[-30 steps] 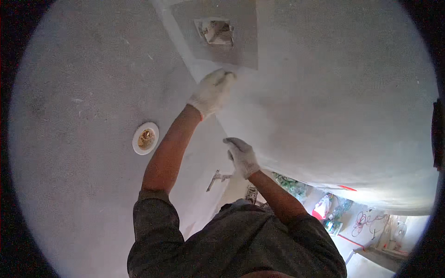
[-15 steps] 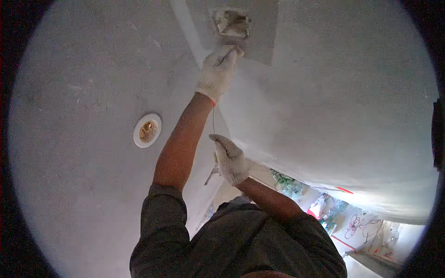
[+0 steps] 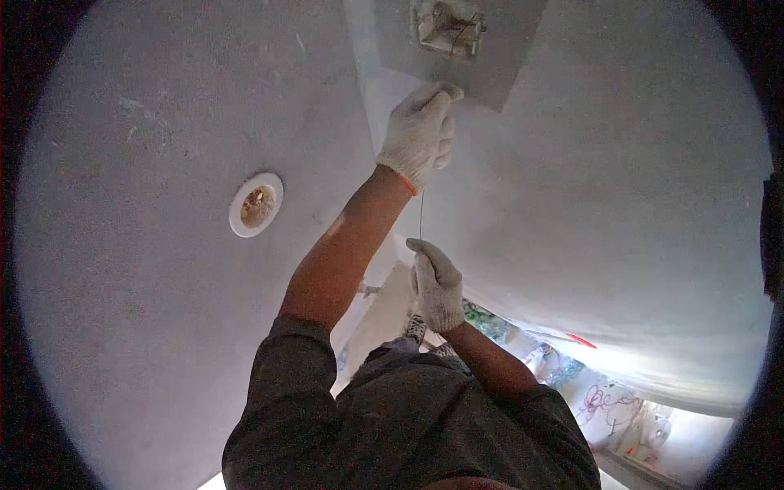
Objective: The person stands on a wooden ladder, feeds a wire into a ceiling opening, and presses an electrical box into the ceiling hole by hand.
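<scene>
A thin wire runs almost straight between my two hands. My left hand, in a white knitted glove with an orange cuff edge, is raised and closed on the wire just below a recessed wall box. Loose thin wires show inside that box, in a darker grey patch of wall. Lower down, my right hand, gloved the same way, pinches the wire between thumb and fingers. Where the wire passes behind my left hand, it is hidden.
To the left, a white-rimmed round hole opens in the grey surface. At the lower right lie tangled red wires, a green heap and a red strip. My shoe shows below.
My left hand has drawn a little away from the wall box and still grips the wire. The whole view has shifted, so the box and both hands appear farther right.
</scene>
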`<state>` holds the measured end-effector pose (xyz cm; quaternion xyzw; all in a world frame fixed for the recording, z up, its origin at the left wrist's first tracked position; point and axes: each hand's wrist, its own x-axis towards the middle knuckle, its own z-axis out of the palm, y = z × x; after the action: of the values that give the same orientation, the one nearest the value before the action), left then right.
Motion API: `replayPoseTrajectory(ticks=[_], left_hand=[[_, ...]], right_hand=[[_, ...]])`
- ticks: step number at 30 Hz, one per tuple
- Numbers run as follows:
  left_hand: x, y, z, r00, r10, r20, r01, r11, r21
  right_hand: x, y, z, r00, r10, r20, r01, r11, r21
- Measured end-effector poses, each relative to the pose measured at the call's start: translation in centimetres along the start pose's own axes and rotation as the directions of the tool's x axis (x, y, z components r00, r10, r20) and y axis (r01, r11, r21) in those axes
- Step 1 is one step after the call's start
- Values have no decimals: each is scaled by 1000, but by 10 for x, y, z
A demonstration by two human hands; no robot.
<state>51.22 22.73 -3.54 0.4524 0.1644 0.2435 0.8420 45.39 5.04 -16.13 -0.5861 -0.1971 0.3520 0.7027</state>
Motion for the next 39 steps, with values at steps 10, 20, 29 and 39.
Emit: replayPoseTrajectory(ticks=[10,20,29,39], left_hand=[[-9,-10,-37,975,105,196,-125,988,95],[17,-29,-11,950,308,58,-307,951,-25],[49,-49,-7,527,837,150,-745,370,555],[27,-41,-11,639,747,182,-642,388,661]], right_hand=[[-8,-1,9,995,102,0,-101,980,-171],[-20,14,-15,988,91,-123,-120,959,-255],[-15,6,-12,980,74,-185,-124,954,-275],[-9,3,-1,983,69,-172,-109,965,-238]])
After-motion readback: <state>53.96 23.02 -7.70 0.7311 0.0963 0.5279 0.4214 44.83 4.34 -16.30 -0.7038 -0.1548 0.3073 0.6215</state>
